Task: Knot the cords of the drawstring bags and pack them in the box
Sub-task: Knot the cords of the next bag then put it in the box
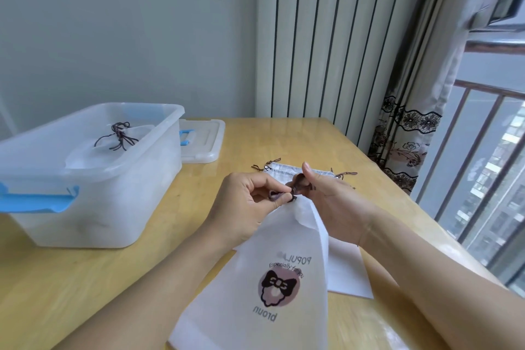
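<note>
A white drawstring bag (264, 273) with a bow logo is held up over the table, its neck gathered between both hands. My left hand (244, 202) pinches a loop of its dark brown cord (275, 195). My right hand (332, 202) grips the cord at the bag's neck, thumb raised. Another white bag (345, 270) lies flat on the table under it, its cord ends (345, 175) showing beyond my hands. The translucent plastic box (93, 179) with blue latches stands at the left, with a knotted bag (113, 142) inside.
The box lid (203, 139) lies on the wooden table (113, 278) behind the box. A radiator and a patterned curtain stand beyond the table's far edge, with a window and railing at the right.
</note>
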`<state>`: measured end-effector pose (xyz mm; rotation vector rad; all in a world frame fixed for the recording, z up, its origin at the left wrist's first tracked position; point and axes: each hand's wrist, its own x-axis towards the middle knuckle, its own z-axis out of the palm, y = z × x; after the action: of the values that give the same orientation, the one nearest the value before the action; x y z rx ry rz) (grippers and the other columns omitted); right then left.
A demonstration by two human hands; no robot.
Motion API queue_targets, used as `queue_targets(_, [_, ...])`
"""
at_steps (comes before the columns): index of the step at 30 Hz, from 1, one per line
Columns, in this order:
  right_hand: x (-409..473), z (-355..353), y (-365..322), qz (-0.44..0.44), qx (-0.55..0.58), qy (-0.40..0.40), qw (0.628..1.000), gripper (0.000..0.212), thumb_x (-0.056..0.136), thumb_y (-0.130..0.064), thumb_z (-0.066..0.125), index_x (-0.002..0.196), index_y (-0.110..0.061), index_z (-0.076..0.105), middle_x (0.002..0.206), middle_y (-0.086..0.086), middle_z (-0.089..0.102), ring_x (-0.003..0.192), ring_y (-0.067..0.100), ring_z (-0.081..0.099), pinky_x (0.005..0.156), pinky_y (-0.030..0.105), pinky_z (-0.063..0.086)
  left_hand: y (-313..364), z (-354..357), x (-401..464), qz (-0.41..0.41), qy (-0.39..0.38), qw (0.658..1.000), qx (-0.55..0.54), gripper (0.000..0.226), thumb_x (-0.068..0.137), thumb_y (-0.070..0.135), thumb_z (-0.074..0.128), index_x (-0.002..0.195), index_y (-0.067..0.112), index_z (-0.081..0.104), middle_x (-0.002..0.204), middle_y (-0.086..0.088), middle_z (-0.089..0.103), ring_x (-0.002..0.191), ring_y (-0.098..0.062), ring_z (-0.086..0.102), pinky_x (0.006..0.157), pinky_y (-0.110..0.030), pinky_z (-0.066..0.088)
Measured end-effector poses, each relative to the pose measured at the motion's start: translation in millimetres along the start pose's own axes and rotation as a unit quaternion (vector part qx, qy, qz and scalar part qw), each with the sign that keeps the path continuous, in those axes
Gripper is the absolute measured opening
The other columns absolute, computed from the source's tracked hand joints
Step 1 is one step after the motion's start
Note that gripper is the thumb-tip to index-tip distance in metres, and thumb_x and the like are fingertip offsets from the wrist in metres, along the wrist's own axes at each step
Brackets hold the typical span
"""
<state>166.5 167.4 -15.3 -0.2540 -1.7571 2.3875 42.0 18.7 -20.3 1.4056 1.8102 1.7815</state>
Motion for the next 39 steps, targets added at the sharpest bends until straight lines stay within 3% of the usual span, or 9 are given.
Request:
queue_targets(3, [6.7, -4.2, 4.4, -0.033, 0.020, 0.014, 0.999, 0.050, 0.095, -0.041, 0.067, 0.114, 0.005, 0.058, 0.114, 0.027, 0.054, 0.106, 0.037, 0.048, 0.099, 0.042, 0.043, -0.2, -1.1, 0.7, 0.025, 0.026, 0.999, 0.016, 0.019, 0.080, 0.002, 0.080, 0.080, 0.020, 0.078, 0.073, 0.005, 0.075, 0.068, -0.006, 0.068, 0.069, -0.019, 0.053])
queue_targets(6, [10.9, -3.5, 9.4, -0.062, 0.035, 0.037, 0.997, 0.045, 0.085, -0.039, 0.079, 0.103, -0.001, 0.063, 0.087, 0.018, 0.055, 0.082, 0.030, 0.043, 0.072, 0.029, 0.046, 0.6, -1.0, -0.9, 0.089, 0.044, 0.993, 0.067, 0.020, 0.079, -0.004, 0.078, 0.083, 0.016, 0.079, 0.079, 0.007, 0.075, 0.076, -0.005, 0.071, 0.073, -0.019, 0.055])
queue_targets(13, [3.0, 0.6, -4.7, -0.042, 0.079, -0.024, 0.996, 0.012, 0.091, -0.019, 0.069, 0.090, -0.011, 0.061, 0.061, -0.010, 0.040, 0.046, 0.001, 0.027, 0.040, 0.015, 0.015, -8.5, -3.0, 3.5, 0.233, 0.072, 0.946, 0.212, 0.013, 0.070, -0.007, 0.079, 0.073, 0.001, 0.070, 0.070, -0.009, 0.064, 0.065, -0.025, 0.060, 0.056, -0.039, 0.049])
queue_targets(18, [-2.6, -4.2, -6.2, 0.031, -0.040, -0.049, 0.998, 0.050, 0.072, -0.039, 0.088, 0.108, -0.013, 0.065, 0.070, -0.003, 0.037, 0.056, 0.009, 0.021, 0.042, 0.014, 0.020, -8.8, -3.3, 3.1, 0.280, 0.041, 0.934, 0.217, 0.016, 0.079, -0.005, 0.070, 0.088, 0.006, 0.078, 0.088, 0.009, 0.071, 0.082, -0.001, 0.066, 0.075, -0.018, 0.053])
queue_targets(23, [0.9, -4.6, -5.6, -0.046, -0.253, 0.012, 0.966, 0.025, 0.080, -0.022, 0.080, 0.093, -0.002, 0.076, 0.059, 0.001, 0.043, 0.055, 0.015, 0.026, 0.049, 0.025, 0.022, -3.4, -0.4, -0.9, 0.075, 0.010, 0.989, 0.125, 0.012, 0.081, 0.002, 0.079, 0.085, 0.014, 0.080, 0.077, 0.005, 0.075, 0.073, -0.004, 0.070, 0.070, -0.019, 0.054])
queue_targets(28, [-1.7, -4.6, -7.2, -0.172, -0.490, 0.054, 0.853, 0.020, 0.080, -0.043, 0.080, 0.091, -0.027, 0.081, 0.069, 0.006, 0.068, 0.061, 0.026, 0.052, 0.057, 0.041, 0.042, 1.4, -0.9, 2.4, -0.156, -0.011, 0.984, -0.081, 0.005, 0.084, 0.005, 0.078, 0.088, 0.005, 0.077, 0.080, -0.015, 0.075, 0.069, -0.018, 0.067, 0.080, -0.035, 0.056])
queue_targets(33, [-3.9, 2.7, -7.6, -0.276, -0.559, 0.083, 0.777, 0.008, 0.090, -0.014, 0.075, 0.093, -0.019, 0.081, 0.073, -0.011, 0.064, 0.068, 0.010, 0.059, 0.061, 0.014, 0.040, 4.5, -1.6, 2.9, -0.178, 0.010, 0.975, -0.133, 0.010, 0.087, 0.002, 0.073, 0.097, 0.001, 0.071, 0.081, -0.016, 0.072, 0.068, -0.015, 0.067, 0.068, -0.019, 0.053])
queue_targets(36, [-3.2, 1.7, -7.6, -0.295, -0.598, 0.070, 0.742, 0.013, 0.095, -0.013, 0.065, 0.087, -0.011, 0.075, 0.071, 0.000, 0.059, 0.066, 0.016, 0.053, 0.059, 0.027, 0.042, 4.3, -6.0, 3.0, -0.148, -0.008, 0.978, -0.145, 0.020, 0.091, -0.001, 0.066, 0.111, 0.002, 0.066, 0.081, -0.011, 0.073, 0.072, -0.011, 0.070, 0.070, -0.015, 0.054])
queue_targets(39, [-2.3, 3.1, -6.9, -0.292, -0.571, 0.096, 0.761, 0.019, 0.099, -0.015, 0.059, 0.085, -0.009, 0.069, 0.071, 0.004, 0.060, 0.067, 0.020, 0.052, 0.064, 0.038, 0.045, 4.7, -13.0, 4.9, -0.117, -0.034, 0.980, -0.158, 0.024, 0.095, -0.004, 0.059, 0.117, 0.004, 0.065, 0.086, -0.009, 0.076, 0.080, -0.012, 0.072, 0.075, -0.017, 0.054])
